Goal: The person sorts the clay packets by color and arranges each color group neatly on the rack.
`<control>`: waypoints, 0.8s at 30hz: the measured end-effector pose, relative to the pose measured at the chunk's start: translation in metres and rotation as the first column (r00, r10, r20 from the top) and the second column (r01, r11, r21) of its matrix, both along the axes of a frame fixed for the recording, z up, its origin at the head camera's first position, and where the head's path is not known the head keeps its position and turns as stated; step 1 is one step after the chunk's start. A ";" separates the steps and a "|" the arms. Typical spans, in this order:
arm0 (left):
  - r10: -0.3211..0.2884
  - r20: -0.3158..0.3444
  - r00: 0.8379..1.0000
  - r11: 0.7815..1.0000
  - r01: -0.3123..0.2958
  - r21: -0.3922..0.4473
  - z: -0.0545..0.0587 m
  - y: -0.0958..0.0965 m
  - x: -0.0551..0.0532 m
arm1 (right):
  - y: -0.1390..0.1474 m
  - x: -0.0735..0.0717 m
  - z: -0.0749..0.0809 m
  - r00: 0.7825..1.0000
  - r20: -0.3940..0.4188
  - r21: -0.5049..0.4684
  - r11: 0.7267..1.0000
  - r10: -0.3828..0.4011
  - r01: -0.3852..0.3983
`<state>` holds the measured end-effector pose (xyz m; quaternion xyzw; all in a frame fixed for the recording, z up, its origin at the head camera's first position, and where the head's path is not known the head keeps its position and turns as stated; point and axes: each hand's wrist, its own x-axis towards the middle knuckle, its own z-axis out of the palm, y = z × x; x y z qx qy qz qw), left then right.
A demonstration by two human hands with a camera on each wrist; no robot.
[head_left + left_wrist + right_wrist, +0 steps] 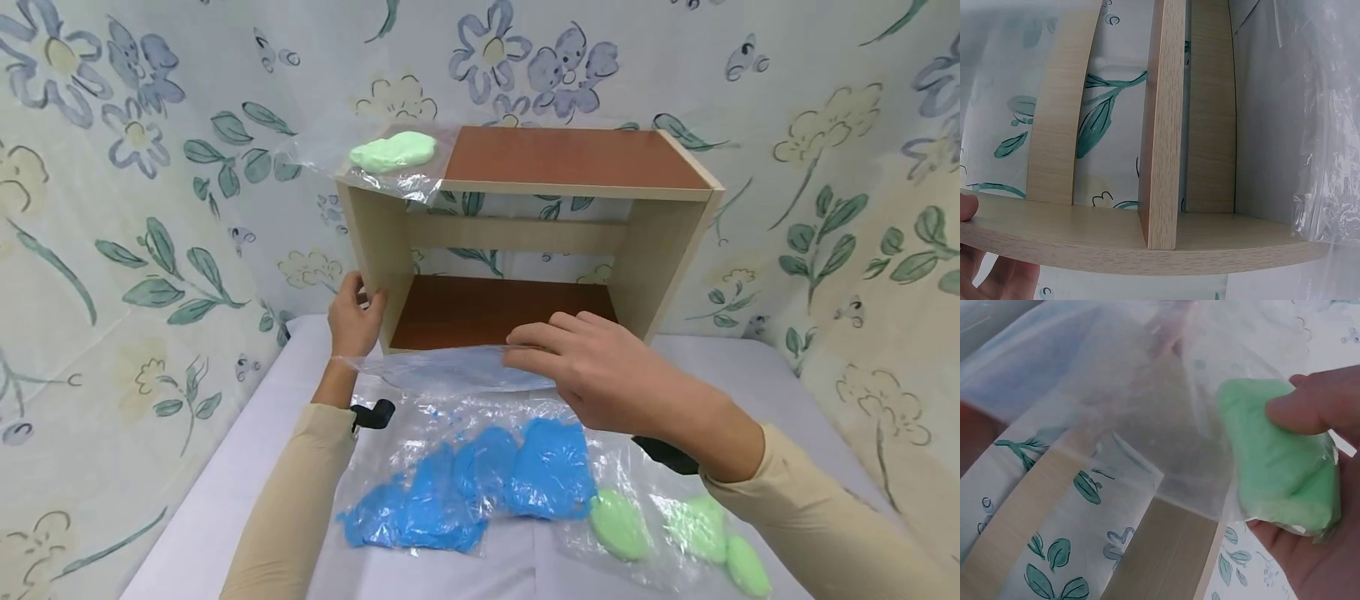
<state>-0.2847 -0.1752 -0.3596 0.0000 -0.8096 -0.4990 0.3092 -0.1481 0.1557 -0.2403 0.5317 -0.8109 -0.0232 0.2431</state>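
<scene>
My left hand (356,321) grips the left side panel of a small wooden shelf (577,158); in the left wrist view the thumb lies on the panel's inner side and the fingers on its outer side. In front of the shelf, my right hand (592,367) holds a soft light-green lump (1279,456) wrapped in a clear plastic bag (450,371). The right wrist view shows the thumb pressing on the lump, while in the head view the hand hides it. The bag's loose part stretches left across the shelf's lower front.
Another green lump (393,152) in clear plastic rests on the shelf's top left. Flat blue pieces (551,471) in plastic lie on the white-covered table (510,575). Bagged green lumps (618,525) lie to their right. Flower-patterned cloth (225,83) surrounds the table.
</scene>
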 end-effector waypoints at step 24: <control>0.047 0.057 0.997 0.994 -0.042 -0.097 0.068 0.039 0.075 | -0.028 -0.020 0.046 0.961 0.237 -0.183 0.978 0.140 -0.098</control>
